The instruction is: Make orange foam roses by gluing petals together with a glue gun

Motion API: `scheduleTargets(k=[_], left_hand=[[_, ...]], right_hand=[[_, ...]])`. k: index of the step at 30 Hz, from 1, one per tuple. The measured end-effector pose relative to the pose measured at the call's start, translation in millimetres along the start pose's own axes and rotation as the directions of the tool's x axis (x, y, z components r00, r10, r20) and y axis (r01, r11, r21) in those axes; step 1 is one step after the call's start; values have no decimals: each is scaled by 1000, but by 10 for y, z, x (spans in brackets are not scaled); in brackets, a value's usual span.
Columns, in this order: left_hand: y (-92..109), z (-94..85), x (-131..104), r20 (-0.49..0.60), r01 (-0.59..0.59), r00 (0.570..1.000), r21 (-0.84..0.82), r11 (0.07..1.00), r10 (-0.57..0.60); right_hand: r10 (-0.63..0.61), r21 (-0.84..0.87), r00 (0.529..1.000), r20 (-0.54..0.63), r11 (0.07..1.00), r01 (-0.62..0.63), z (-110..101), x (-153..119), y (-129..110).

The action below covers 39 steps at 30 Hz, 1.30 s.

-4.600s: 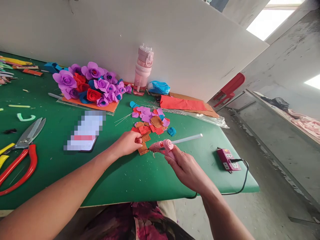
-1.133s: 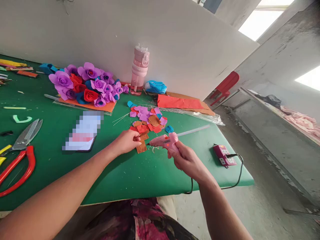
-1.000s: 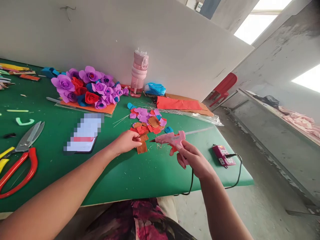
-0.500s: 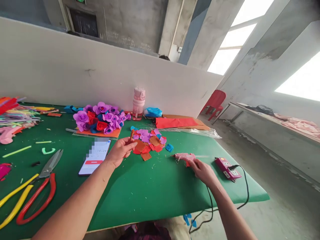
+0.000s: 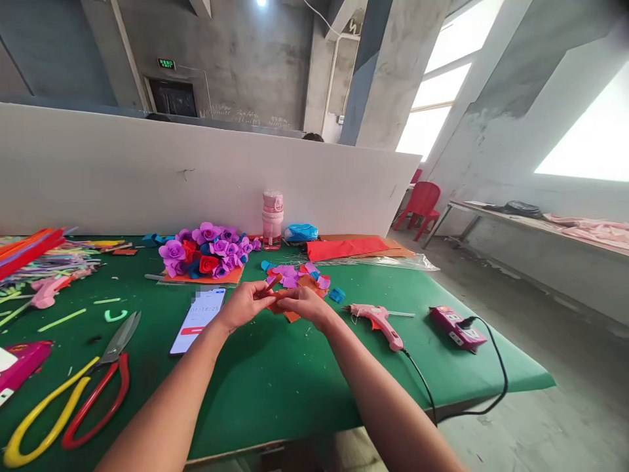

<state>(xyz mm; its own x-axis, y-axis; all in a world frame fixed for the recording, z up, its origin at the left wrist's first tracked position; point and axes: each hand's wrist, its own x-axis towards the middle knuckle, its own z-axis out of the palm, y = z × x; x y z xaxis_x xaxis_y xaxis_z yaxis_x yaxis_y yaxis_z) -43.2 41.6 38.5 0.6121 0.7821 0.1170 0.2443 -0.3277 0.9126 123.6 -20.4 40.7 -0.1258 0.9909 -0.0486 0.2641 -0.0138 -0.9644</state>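
My left hand [image 5: 244,305] pinches a small brown paper roll [image 5: 274,282], whose tip sticks up past the fingers. Close against it, my right hand [image 5: 307,304] has thumb and fingers closed on an orange-brown paper piece [image 5: 278,305] between the two hands. Just beyond lies a loose pile of cut paper petals [image 5: 289,275] in purple, red, blue and brown, partly hidden by my hands. To the right, a pink hot glue gun [image 5: 372,316] rests on its side with a clear glue stick in its back end.
A bunch of paper flowers [image 5: 206,252], a phone [image 5: 199,320], and large scissors [image 5: 111,357] are on the left of the green table [image 5: 275,400]. A pink bottle [image 5: 272,219] stands behind, near red paper [image 5: 346,248]. A corded purple power strip [image 5: 457,326] sits at right.
My right hand has let go of the glue gun, which now lies on the table, and has moved left to meet my left hand at the brown paper. The view has tilted up.
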Motion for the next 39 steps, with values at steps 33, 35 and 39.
scheduleTargets(k=[33, 35, 39], left_hand=[[-56, 236, 75, -341, 62, 923, -334, 940, -182], [-38, 253, 67, -328, 65, 925, -359, 931, -191], [2, 297, 43, -286, 112, 925, -424, 899, -250]], right_hand=[[-120, 205, 798, -591, 934, 292, -29, 176, 284], [-109, 199, 794, -598, 939, 279, -30, 179, 284], [-101, 192, 797, -596, 945, 263, -22, 175, 275]])
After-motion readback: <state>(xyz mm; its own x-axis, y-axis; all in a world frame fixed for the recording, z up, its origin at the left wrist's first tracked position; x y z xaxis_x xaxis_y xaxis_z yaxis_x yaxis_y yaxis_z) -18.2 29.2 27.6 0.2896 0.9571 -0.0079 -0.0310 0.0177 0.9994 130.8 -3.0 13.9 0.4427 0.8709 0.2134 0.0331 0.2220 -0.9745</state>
